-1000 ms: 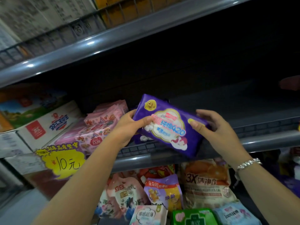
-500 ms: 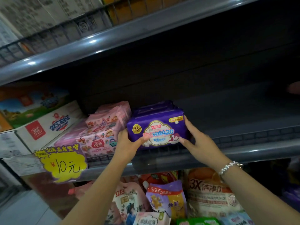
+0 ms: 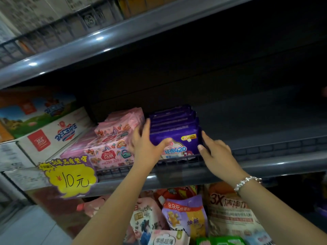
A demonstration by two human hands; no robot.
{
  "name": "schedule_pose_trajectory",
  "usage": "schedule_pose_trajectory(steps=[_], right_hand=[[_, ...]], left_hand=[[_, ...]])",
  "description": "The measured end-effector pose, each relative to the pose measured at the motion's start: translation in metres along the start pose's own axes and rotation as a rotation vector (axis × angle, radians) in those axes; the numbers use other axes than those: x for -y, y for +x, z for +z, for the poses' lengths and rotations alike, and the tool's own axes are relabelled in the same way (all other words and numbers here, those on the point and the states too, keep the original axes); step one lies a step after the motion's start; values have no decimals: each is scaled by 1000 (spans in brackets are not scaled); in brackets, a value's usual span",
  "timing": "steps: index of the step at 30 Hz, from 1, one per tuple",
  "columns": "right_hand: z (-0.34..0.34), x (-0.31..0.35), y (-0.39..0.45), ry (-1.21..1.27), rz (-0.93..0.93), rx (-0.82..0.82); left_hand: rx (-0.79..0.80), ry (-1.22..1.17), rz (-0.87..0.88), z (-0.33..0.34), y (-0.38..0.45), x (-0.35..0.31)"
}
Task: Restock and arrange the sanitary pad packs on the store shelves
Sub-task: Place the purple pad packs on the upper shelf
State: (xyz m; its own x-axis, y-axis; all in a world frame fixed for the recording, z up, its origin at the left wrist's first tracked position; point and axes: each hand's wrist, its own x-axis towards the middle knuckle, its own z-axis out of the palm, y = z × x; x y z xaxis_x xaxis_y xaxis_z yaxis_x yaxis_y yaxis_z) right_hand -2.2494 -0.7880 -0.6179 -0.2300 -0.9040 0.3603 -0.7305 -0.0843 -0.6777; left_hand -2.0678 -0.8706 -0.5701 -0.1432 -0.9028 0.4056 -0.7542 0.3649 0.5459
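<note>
Hands: both up at the purple row on the mid shelf, bracketing it from either side.
L hand: fingers mostly straight, flat vs the row's left flank, thumb laid across front pack's face; pressing, not gripping.
R hand: fingers extended, tips touching front pack's right edge; also a push, nothing held.
Purple packs: standing upright in a file front-to-back, front one behind the wire fence at the shelf lip.
Just changed: 1 s ago the front pack was held tilted in the air betw. both hands; 0.5 s ago it was being set down at the row's head; now it's seated and the grip has gone to flat-handed squaring.
Means: this pack is stocked; step in hand looks like tidying the row, prob. near done.
Pink packs: just beside on the left, touching or nearly touching the L hand's fingers; can't tell which.
Shelf: right of the purple row it looks bare and dark, so room for more facings.
Below: mixed pouches on lower shelf.
Other: yellow 10-yuan tag, cartons far left.
</note>
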Motion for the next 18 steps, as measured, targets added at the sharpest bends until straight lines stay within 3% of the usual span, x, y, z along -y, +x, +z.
schedule_pose_trajectory(steps=[4, 8, 12, 18], right_hand=[[-14, -1, -5, 296, 108, -191], [-28, -12, -5, 339, 170, -373], [-32, -21, -5, 312, 183, -344], [-27, -28, -3, 26, 79, -177]], left_hand=[[105, 197, 308, 13, 12, -43], [331, 368, 367, 45, 26, -82], [363, 580, 443, 68, 43, -86], [261, 574, 505, 75, 61, -59]])
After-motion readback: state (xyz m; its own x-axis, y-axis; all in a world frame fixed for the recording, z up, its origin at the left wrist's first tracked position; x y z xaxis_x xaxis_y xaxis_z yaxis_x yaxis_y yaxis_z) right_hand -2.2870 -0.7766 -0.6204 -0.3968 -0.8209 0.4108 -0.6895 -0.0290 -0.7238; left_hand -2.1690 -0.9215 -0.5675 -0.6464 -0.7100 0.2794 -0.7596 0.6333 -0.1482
